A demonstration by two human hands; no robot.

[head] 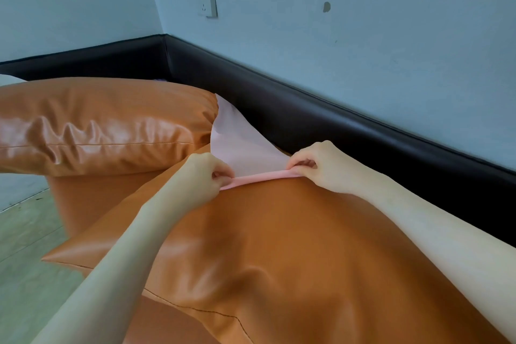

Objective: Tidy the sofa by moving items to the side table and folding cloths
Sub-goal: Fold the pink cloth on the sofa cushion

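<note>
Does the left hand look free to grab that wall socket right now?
Probably not: the left hand is pinching the pink cloth with the right hand, and the wall socket sits high beyond the orange cushion.

left hand (205, 173), right hand (318, 165) pinching pink cloth (243, 145) (taut)

Two forearms reach into view from the bottom edge, both bare, with no sleeve showing anywhere along them. The left hand (205, 176) and the right hand (318, 165) carry no gloves, rings, watch or bands. The right forearm shows fine hairs along its upper side.
</note>
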